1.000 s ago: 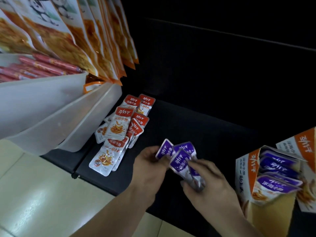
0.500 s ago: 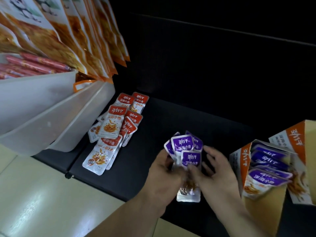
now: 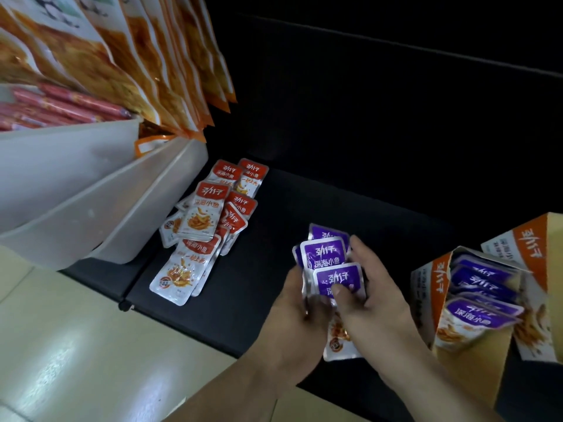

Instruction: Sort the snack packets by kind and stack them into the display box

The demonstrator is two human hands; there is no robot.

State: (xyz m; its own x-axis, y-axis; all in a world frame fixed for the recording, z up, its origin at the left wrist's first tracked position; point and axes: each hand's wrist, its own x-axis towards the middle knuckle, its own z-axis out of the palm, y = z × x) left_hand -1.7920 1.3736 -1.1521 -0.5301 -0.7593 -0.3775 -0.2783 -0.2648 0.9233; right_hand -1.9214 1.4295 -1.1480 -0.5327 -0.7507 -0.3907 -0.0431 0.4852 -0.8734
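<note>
You hold a fan of purple packets (image 3: 324, 254) in both hands over the near edge of the black surface (image 3: 274, 208), toward its right end. Your left hand (image 3: 300, 303) grips the bunch from the left, and whatever wraps behind the packets is hidden from view. Your right hand (image 3: 374, 300) closes on it from the other side, fingers (image 3: 362, 254) curled round the right edge and the thumb pressed on the front packet. You cannot count the bunch: the packets overlap and your hands cover their lower halves, apart from one silver bottom end sticking out beneath your palms.

The display box (image 3: 438, 287) stands just right of your hands at the surface's right end, with more purple packets stacked inside. A second box (image 3: 530, 239) behind it is cut off by the frame edge. The red packets (image 3: 201, 214) lie in a loose overlapping pile at the surface's left end, beside the white bins (image 3: 76, 178).
</note>
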